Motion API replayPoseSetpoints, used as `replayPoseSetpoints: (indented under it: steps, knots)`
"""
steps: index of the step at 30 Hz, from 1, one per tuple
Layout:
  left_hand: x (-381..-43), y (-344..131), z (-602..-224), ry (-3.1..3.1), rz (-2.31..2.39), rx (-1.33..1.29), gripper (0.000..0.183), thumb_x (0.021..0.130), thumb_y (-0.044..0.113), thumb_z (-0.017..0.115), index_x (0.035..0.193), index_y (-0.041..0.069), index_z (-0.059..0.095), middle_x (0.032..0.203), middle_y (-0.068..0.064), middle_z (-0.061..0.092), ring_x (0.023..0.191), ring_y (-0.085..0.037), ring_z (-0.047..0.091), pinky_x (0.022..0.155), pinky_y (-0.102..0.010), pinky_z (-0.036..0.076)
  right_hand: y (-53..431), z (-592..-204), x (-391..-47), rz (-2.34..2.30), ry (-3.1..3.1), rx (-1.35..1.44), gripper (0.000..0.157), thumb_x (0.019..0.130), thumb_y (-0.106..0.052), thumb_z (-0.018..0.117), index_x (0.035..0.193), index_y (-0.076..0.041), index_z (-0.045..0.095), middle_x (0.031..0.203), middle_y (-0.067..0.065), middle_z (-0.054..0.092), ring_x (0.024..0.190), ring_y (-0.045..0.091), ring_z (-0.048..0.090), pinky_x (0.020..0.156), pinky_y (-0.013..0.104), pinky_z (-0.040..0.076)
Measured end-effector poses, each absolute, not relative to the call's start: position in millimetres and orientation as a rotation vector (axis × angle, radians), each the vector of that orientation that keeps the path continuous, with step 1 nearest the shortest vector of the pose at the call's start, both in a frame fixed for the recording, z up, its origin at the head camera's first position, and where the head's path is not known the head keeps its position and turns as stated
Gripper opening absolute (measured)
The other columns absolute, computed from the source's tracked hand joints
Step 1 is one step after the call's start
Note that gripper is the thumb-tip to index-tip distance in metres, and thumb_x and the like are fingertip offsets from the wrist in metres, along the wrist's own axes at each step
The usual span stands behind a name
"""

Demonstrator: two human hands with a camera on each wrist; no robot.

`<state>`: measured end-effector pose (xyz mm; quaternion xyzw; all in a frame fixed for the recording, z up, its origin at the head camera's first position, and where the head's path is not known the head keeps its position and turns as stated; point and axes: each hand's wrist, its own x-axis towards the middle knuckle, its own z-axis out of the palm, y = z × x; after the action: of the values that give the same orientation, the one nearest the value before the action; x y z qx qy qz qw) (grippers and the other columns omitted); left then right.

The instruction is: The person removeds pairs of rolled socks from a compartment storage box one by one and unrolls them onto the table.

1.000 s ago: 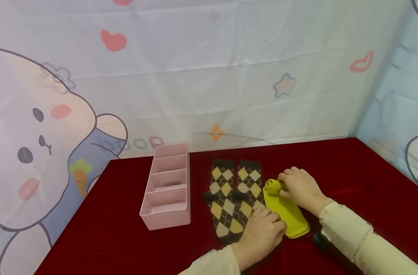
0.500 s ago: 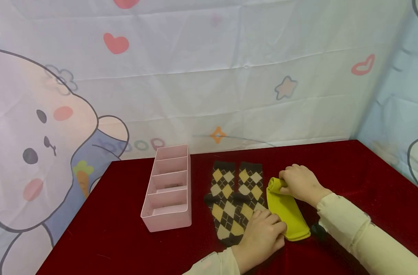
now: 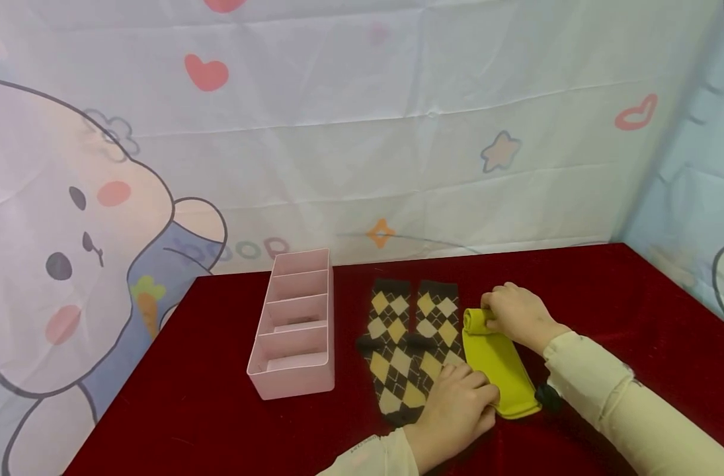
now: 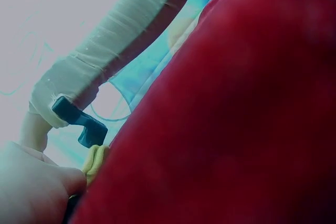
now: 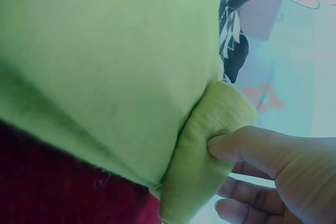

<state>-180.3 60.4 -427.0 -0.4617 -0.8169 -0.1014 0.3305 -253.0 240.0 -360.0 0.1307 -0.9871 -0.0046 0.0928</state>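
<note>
A yellow sock point(image 3: 500, 370) lies flat on the red cloth, its far end wound into a small roll. My right hand point(image 3: 521, 317) grips that roll; in the right wrist view the thumb point(image 5: 226, 148) presses on top of the rolled part point(image 5: 202, 161), with the fingers behind it. Down at the near left edge of the sock, my left hand point(image 3: 459, 403) pinches the fabric between thumb and curled fingers. The left wrist view shows a bit of yellow fabric point(image 4: 95, 162) right at these fingertips. Two argyle socks point(image 3: 391, 330) lie flat to the left, one partly covered by the left hand.
A pink organizer box point(image 3: 296, 383) with several compartments stands left of the argyle socks. Red cloth point(image 3: 189, 396) covers the table, and a printed curtain point(image 3: 350, 132) hangs behind it. A dark clip-like piece point(image 3: 547, 396) sits under the right sleeve.
My right forearm has swung slightly left, and the roll has turned a little, so its spiral end shows less. The left hand stays at the sock's near edge. The head view has shifted slightly.
</note>
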Motion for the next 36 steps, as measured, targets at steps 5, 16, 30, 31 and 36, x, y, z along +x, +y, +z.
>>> replayPoseSetpoints:
  steps: [5,16,30,31,36]
  knots:
    - [-181,60,-428,-2.127,-0.268,-1.206,0.010,0.076,0.026,0.074,0.077,0.031,0.066,0.079,0.018,0.060,0.074,-0.001,0.049,0.068,-0.014,0.029,241,-362,-256,-0.016,-2.903,0.403,0.022,0.076,-0.017,0.079,0.093,-0.005,0.072,0.085,0.008,0.065,0.076,0.021,0.051,0.068,0.033,0.050]
    - [-179,59,-426,-2.158,-0.239,-1.214,0.008,0.078,0.027,0.073,0.079,0.031,0.067,0.081,0.018,0.061,0.075,-0.001,0.050,0.068,-0.014,0.028,242,-363,-260,0.019,-2.873,0.338,0.017,0.079,-0.014,0.077,0.089,-0.004,0.067,0.084,0.009,0.062,0.078,0.023,0.052,0.073,0.035,0.050]
    - [-179,60,-427,-2.169,-0.230,-1.215,0.008,0.078,0.028,0.073,0.079,0.032,0.066,0.081,0.018,0.061,0.075,-0.001,0.050,0.068,-0.014,0.029,247,-365,-265,0.164,-2.888,0.354,0.004,0.085,-0.009,0.069,0.086,-0.006,0.066,0.081,0.007,0.064,0.071,0.018,0.054,0.062,0.030,0.050]
    - [-179,60,-427,-2.174,-0.230,-1.214,0.008,0.078,0.028,0.073,0.080,0.032,0.066,0.081,0.018,0.061,0.075,-0.001,0.050,0.068,-0.013,0.029,248,-365,-264,0.168,-2.880,0.364,0.003,0.085,-0.008,0.068,0.087,-0.005,0.067,0.081,0.007,0.065,0.073,0.018,0.054,0.063,0.030,0.050]
    - [-178,60,-426,-2.232,-0.240,-1.218,0.008,0.079,0.028,0.073,0.081,0.031,0.066,0.083,0.018,0.062,0.077,0.000,0.051,0.068,-0.012,0.028,248,-366,-264,0.170,-2.873,0.410,0.010,0.084,-0.008,0.068,0.092,-0.003,0.070,0.087,0.008,0.065,0.081,0.022,0.057,0.070,0.033,0.052]
